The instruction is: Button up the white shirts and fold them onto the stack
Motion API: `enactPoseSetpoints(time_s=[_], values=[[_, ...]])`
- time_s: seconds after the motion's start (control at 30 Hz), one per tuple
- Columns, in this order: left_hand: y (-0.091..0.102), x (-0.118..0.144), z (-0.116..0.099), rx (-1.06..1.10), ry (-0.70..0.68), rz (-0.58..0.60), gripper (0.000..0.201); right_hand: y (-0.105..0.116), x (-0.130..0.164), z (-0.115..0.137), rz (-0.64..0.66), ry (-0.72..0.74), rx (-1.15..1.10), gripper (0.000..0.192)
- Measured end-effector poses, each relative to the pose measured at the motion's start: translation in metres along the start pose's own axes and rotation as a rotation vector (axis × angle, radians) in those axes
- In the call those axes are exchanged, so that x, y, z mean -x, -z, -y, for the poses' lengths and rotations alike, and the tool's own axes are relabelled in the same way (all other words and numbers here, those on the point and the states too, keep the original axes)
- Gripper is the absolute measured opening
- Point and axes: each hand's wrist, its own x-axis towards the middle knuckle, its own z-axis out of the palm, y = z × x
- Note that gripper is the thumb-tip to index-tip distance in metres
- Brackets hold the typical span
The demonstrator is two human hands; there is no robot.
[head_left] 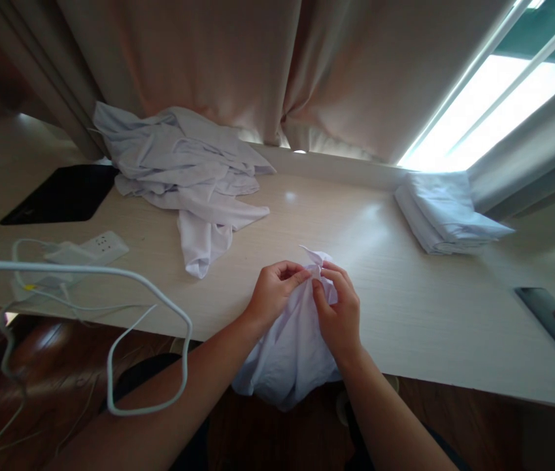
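While both hands work at the near edge of the pale wooden table (395, 307), the scene reads from nine o'clock across to three. At about nine o'clock a black mat (61, 193) lies flat near the far left of the tabletop, and just nearer than it sits a white power strip (103, 245) with a white cable (110, 278) looping off the front edge and down toward the floor. At roughly eleven o'clock a heap of crumpled white garments (184, 176) sprawls against the beige curtain (218, 65), one sleeve trailing toward the table's centre.

At six o'clock, the left hand (273, 293) has its fingers curled closed, thumb and fingertips pinching a bunched point of a white cloth (291, 347). The right hand (338, 314), touching the left at the fingertips, is likewise closed on the same point of fabric from the other side. That cloth rises in a small peak above the fingers, rests on the table's front edge between the two wrists, and hangs down below the edge toward the person's lap.

At about two o'clock a stack of folded white cloths (446, 212) sits by the bright window (493, 104). At three o'clock a dark phone (554, 322) lies flat near the table's right end, well apart from the hands.
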Motion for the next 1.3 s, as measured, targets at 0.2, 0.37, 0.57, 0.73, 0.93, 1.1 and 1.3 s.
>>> enactPoseSetpoints(time_s=[0.2, 0.37, 0.57, 0.73, 0.93, 1.1, 1.3], values=[[0.0007, 0.0048, -0.0057, -0.034, -0.01, 0.024, 0.022, 0.0009, 0.0002, -0.0013, -0.018, -0.014, 0.007, 0.017], [0.0026, 0.0064, -0.0081, -0.18, -0.094, 0.018, 0.021, 0.0008, 0.0003, -0.0016, -0.025, 0.001, 0.035, 0.016], [0.0039, 0.006, -0.0078, -0.259, -0.148, -0.015, 0.02, -0.0002, 0.0037, -0.0034, -0.022, 0.001, 0.047, 0.02], [0.005, 0.0056, -0.0062, -0.262, -0.15, 0.003, 0.022, 0.0, 0.0058, -0.0067, -0.055, 0.01, 0.084, 0.021], [0.0056, 0.0057, -0.0039, -0.31, -0.148, 0.028, 0.023, 0.0002, 0.0057, -0.0061, -0.058, 0.044, 0.114, 0.023], [0.0055, 0.006, -0.0036, -0.335, -0.148, 0.015, 0.024, 0.0007, 0.0066, -0.0045, -0.005, 0.071, 0.111, 0.025], [0.0059, 0.005, -0.0035, -0.307, -0.148, -0.026, 0.027, 0.0011, 0.0097, -0.0038, 0.085, 0.072, 0.13, 0.028]])
